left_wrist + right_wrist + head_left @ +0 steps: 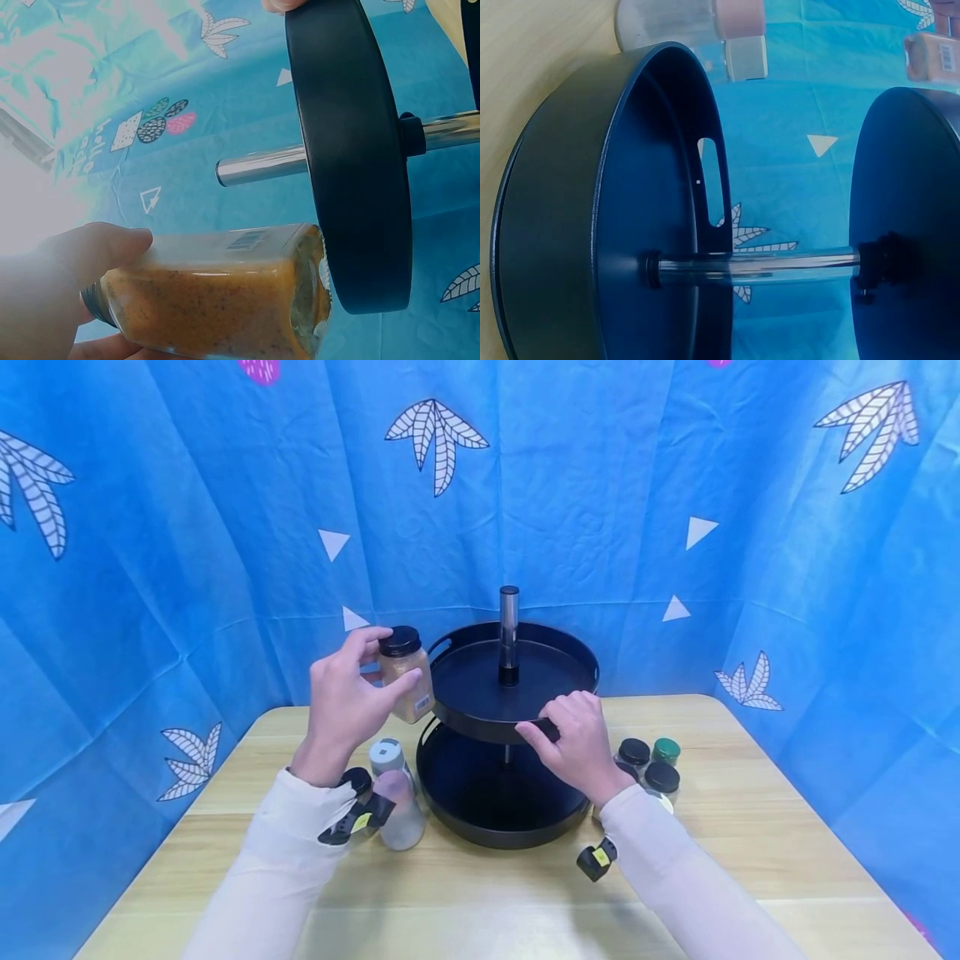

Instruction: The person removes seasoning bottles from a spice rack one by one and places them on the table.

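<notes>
A seasoning jar (408,681) with a black lid and orange-brown contents is gripped by my left hand (341,697), tilted beside the upper tray's left rim. Its lid end lies in the fingers, and its glass base points toward the tray in the left wrist view. A black two-tier round rack (468,727) has bare upper and lower trays joined by a metal post (795,266). My right hand (581,743) holds the front right rim of the upper tray, the fingers curled over its edge. In the right wrist view that hand is not visible.
Left of the rack stand a pink-lidded jar (401,818), a white-lidded jar (386,756) and a black-lidded jar (356,779), partly behind my wrist. Several jars (662,777) with black or green lids stand at right. A blue curtain (637,485) surrounds the wooden table (750,827).
</notes>
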`<state>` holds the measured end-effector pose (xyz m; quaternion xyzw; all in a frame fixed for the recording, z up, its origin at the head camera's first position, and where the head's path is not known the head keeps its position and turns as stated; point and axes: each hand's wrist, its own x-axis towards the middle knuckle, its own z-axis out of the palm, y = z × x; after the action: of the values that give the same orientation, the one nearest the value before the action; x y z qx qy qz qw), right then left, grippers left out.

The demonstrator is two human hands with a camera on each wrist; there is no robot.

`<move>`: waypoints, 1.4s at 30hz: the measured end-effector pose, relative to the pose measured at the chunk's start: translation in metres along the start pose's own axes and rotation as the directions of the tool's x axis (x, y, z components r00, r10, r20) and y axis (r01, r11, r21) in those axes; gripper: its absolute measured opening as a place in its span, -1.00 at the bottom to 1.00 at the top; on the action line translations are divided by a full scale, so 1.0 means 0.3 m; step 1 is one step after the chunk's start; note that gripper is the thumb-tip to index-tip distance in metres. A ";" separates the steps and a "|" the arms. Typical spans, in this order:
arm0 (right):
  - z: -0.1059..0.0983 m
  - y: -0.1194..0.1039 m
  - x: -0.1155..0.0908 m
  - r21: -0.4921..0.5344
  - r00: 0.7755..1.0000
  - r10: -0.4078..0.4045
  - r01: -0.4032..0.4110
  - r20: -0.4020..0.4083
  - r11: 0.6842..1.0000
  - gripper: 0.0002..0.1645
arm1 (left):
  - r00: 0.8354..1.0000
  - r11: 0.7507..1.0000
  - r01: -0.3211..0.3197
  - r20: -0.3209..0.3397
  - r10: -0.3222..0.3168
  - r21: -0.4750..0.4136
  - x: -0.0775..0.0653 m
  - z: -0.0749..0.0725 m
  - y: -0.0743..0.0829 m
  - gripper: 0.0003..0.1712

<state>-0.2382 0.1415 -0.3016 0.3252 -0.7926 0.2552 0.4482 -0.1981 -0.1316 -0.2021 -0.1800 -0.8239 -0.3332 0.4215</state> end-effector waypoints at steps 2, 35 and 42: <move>0.001 0.001 -0.001 -0.001 1.000 -0.001 0.001 -0.002 1.000 -0.23 | 1.000 1.000 0.000 -0.001 0.000 -0.001 -0.002 -0.003 -0.002 -0.40; 0.002 0.000 -0.004 0.006 1.000 -0.014 0.014 -0.019 1.000 -0.25 | 0.989 0.988 0.073 0.119 -0.090 0.133 -0.042 -0.070 -0.035 -0.45; -0.001 0.001 -0.001 0.006 1.000 -0.013 0.013 -0.023 1.000 -0.25 | 0.987 0.985 0.076 0.130 -0.096 0.152 -0.049 -0.082 -0.043 -0.44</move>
<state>-0.2383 0.1419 -0.3019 0.3288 -0.7845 0.2584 0.4579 -0.1827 -0.1583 -0.2088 -0.1352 -0.8801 -0.2764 0.3615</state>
